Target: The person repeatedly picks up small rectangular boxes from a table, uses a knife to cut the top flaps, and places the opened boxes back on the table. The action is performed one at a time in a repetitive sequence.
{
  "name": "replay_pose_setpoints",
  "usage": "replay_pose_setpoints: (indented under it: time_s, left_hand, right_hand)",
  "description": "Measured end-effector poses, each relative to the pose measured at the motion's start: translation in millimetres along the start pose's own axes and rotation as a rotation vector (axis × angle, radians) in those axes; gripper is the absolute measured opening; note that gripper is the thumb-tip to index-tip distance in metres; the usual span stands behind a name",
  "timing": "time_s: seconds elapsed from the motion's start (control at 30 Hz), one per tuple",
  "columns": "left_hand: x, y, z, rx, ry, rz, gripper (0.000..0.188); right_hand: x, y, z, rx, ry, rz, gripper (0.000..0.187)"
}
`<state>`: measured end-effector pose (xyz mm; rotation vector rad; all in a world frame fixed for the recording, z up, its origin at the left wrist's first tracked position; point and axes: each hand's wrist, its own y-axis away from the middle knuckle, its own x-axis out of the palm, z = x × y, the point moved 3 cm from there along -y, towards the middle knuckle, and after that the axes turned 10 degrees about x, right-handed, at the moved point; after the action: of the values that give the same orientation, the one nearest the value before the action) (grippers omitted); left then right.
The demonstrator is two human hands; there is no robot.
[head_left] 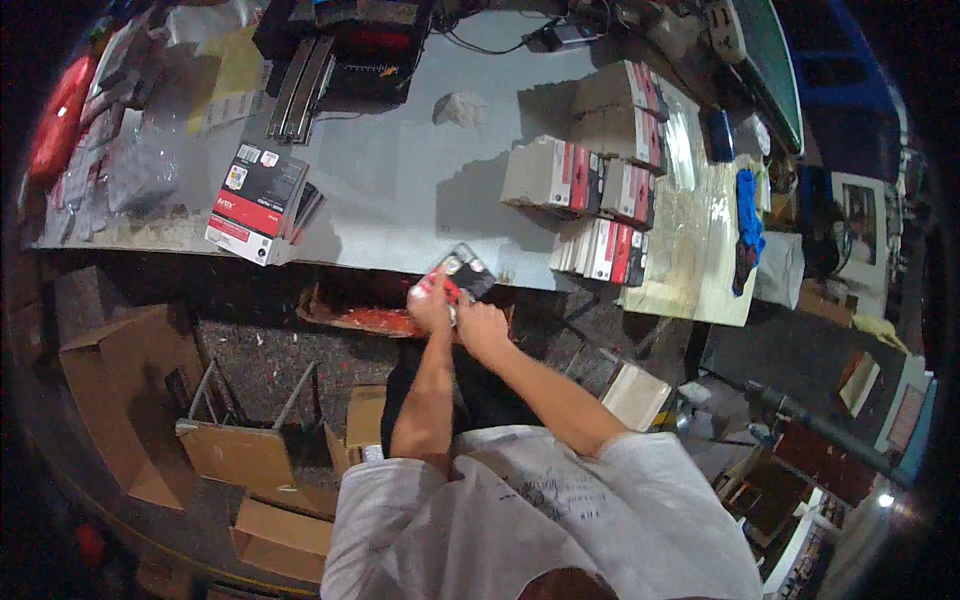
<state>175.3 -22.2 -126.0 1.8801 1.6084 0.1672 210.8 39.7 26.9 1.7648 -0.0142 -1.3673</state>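
Both hands meet at the table's front edge around a small red, black and white printed card package (470,270). My left hand (430,308) grips its left side, with the fingers closed. My right hand (482,328) is closed at its lower edge, and its fingers are partly hidden. To the left, a fanned pile of similar printed packages (258,205) lies at the edge of the grey table (400,215). Stacked blocks of such packages (572,178) stand on the right, their pale edges facing left.
An open box with red scraps (375,318) sits below the table edge. Clear plastic bags (150,165) cover the left end. A black machine with metal rails (302,90) stands at the back. Cardboard boxes (135,400) and a stool (240,455) are on the floor.
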Motion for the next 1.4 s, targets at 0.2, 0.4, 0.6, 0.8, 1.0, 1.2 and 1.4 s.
replay_pose_setpoints:
  time_s: [0.2,0.4,0.6,0.8,1.0,1.2,1.4]
  left_hand:
    - [-0.4,3.2,-0.6,-0.056,-0.11,0.021,0.052]
    - [-12.7,13.4,-25.5,-0.001,-0.048,0.042,0.053]
    - [-18.3,7.2,-10.6,0.077,-0.057,-0.055,0.053]
    - [-11.2,7.2,3.2,0.058,0.092,-0.042,0.051]
    - [-15.2,13.1,-8.9,0.008,-0.011,-0.07,0.052]
    - [-17.5,17.0,-17.3,-0.035,-0.093,-0.023,0.054]
    - [-21.2,18.6,-34.5,0.005,-0.02,-0.045,0.056]
  right_hand:
    - [-11.0,-2.2,-5.5,0.031,-0.031,0.086,0.019]
    - [-35.7,36.5,-40.6,0.065,-0.028,-0.11,0.024]
    - [-31.5,26.0,-34.9,0.052,-0.071,-0.115,0.024]
    - [-25.8,27.9,-38.7,0.047,-0.039,-0.11,0.024]
    - [-31.0,21.1,-19.3,0.077,0.017,-0.018,0.026]
    - [-33.4,18.6,7.5,-0.064,0.023,-0.131,0.034]
    - [-22.1,24.9,-34.1,0.096,-0.052,-0.031,0.024]
